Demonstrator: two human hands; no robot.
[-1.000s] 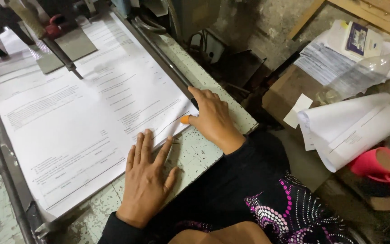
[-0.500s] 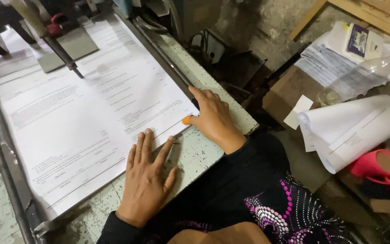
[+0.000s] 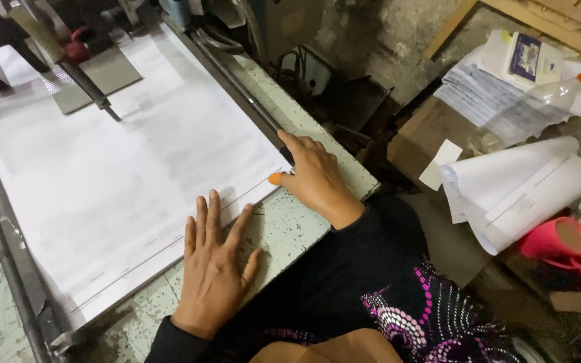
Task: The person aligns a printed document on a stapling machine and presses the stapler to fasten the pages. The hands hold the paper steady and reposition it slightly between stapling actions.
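Your left hand (image 3: 213, 269) lies flat and open on the near edge of the big paper stack (image 3: 122, 175). Your right hand (image 3: 314, 178), open too, pushes its right corner. The paper stretches toward the upper left.

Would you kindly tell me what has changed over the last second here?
Very little. The left hand stays flat at the near edge of the paper stack, and the right hand stays at its right corner. The print looks blurrier now, probably camera motion. Nothing taken up or released.
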